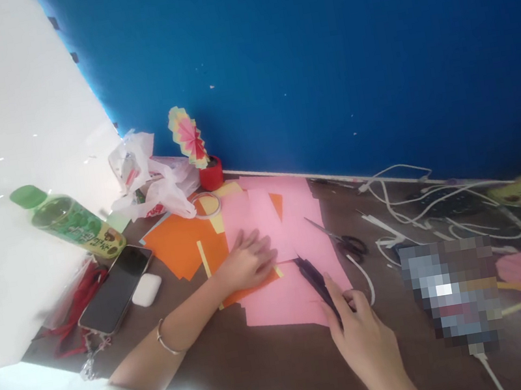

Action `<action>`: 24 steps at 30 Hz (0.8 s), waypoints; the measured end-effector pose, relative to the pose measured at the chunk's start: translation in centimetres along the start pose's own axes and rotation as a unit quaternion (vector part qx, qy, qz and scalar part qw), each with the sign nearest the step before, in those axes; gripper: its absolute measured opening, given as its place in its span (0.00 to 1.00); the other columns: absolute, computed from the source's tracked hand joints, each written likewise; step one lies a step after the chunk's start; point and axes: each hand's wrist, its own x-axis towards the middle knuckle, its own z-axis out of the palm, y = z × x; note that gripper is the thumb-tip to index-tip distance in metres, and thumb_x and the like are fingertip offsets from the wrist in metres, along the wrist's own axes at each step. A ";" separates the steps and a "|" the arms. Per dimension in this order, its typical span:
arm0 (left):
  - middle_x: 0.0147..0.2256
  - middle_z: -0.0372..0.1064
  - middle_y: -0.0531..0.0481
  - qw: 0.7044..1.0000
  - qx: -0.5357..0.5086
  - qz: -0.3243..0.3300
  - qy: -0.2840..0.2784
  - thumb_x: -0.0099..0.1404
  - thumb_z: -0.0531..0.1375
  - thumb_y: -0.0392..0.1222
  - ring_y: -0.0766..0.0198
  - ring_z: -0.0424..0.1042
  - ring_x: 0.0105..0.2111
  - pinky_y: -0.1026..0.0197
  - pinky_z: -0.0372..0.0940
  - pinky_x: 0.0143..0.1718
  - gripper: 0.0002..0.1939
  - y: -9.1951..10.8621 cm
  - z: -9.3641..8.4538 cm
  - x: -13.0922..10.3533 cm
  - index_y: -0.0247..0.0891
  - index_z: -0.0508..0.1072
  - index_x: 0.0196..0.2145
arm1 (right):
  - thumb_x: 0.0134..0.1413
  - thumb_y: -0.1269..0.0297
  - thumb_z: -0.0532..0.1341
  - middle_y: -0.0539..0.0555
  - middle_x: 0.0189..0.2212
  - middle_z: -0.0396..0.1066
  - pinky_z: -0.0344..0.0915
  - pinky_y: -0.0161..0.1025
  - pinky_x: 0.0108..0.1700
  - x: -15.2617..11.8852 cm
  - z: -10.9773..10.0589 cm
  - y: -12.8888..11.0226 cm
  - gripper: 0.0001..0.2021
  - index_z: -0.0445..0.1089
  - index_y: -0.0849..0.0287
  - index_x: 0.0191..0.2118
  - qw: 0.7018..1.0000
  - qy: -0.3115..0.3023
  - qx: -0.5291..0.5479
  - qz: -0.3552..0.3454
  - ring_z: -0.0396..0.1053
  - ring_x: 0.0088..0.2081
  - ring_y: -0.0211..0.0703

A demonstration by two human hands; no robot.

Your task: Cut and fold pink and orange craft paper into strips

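Note:
My left hand lies flat with its fingers spread, on pink paper and the edge of orange paper. In my right hand is a dark, long tool, its tip pointing up and left over the pink sheets; whether it is a cutter or a stapler I cannot tell. Black-handled scissors rest at the pink paper's right edge. A small orange triangle lies on the pink paper, and a yellow strip crosses the orange sheets.
On the left stand a green-capped bottle, a phone and a white case. Behind are a plastic bag, a tape roll and a paper fan by a red roll. White cables lie right.

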 end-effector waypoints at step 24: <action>0.57 0.59 0.46 0.999 -0.025 -0.017 -0.024 0.67 0.46 0.46 0.50 0.50 0.60 0.39 0.41 0.59 0.18 -0.6 0.4 -0.1 0.43 0.66 0.52 | 0.54 0.71 0.52 0.57 0.38 0.66 0.62 0.32 0.21 0.1 2.0 -1.5 0.28 0.52 0.48 0.61 0.999 0.030 0.026 0.027 0.68 0.31 0.42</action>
